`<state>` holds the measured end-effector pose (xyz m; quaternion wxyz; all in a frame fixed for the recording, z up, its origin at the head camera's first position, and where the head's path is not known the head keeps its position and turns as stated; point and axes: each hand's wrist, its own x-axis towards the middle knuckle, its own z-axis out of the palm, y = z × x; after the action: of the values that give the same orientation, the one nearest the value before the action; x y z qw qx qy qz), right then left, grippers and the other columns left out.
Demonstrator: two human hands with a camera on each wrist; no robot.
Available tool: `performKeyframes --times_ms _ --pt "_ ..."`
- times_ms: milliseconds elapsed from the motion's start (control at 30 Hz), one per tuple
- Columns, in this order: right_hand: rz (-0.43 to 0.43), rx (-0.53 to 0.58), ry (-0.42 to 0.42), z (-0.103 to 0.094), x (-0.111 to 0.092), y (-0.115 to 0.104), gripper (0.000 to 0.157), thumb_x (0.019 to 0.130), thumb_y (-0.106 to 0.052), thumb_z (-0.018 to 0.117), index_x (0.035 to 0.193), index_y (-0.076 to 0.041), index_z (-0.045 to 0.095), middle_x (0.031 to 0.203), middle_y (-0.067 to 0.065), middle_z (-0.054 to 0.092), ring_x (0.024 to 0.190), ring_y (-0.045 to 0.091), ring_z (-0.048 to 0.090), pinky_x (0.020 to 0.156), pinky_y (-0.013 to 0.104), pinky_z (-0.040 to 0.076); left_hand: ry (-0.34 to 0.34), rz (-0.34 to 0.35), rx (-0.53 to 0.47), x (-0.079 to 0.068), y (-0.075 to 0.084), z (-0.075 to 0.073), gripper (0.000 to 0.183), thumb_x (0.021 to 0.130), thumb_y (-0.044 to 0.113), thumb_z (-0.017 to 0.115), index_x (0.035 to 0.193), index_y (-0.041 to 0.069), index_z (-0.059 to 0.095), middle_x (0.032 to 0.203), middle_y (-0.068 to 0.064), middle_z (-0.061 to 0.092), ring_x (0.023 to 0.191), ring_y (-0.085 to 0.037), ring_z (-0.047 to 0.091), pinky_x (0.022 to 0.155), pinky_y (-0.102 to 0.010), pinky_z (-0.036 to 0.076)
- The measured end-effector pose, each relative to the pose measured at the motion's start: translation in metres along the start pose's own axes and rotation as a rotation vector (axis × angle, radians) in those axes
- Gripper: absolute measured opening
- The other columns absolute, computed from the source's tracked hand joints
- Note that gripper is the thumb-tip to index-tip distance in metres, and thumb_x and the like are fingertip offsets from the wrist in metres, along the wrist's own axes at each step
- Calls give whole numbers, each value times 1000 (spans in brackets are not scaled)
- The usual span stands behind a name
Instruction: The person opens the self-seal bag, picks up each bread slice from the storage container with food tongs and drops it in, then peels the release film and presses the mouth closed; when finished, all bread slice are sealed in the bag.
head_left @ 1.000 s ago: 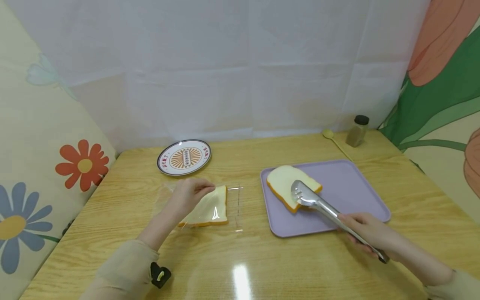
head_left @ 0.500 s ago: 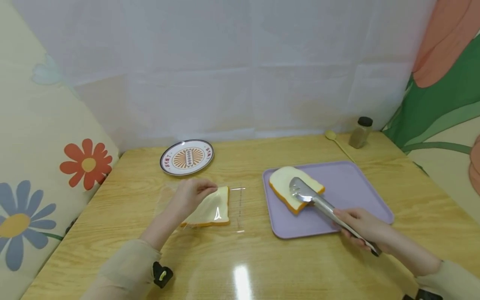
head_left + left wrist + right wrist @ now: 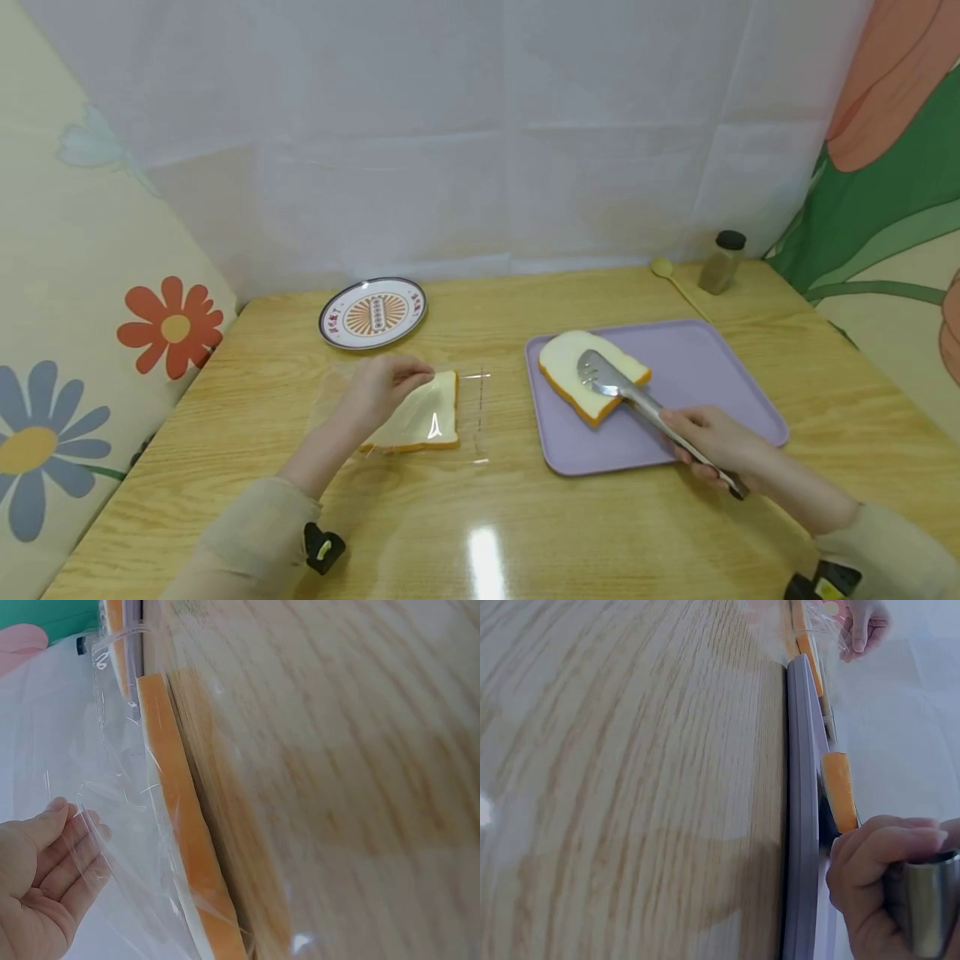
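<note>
Tongs gripped in curled right hand; left hand pinches clear plastic.

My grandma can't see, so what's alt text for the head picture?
The right hand holds silver metal tongs against a white, orange-crusted bread slice on a lilac rectangular tray; the left hand pinches clear plastic film over another bread slice. Behind are a round white patterned plate, a long yellow spoon and a black-lidded jar.
</note>
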<state>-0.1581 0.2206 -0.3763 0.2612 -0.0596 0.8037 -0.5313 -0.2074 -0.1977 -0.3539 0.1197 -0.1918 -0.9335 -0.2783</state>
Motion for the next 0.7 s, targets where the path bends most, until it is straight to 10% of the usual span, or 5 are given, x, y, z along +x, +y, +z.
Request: performKeyframes --times_ms 700 --pt "-31 -1 18 -2 -6 -10 51 97 -42 47 97 9 52 62 -2 50 39 4 35 34 18 31 -52 20 4 1 -3 -1 12 86 13 68 91 4 74 89 -11 74 84 -25 71 74 -35 58"
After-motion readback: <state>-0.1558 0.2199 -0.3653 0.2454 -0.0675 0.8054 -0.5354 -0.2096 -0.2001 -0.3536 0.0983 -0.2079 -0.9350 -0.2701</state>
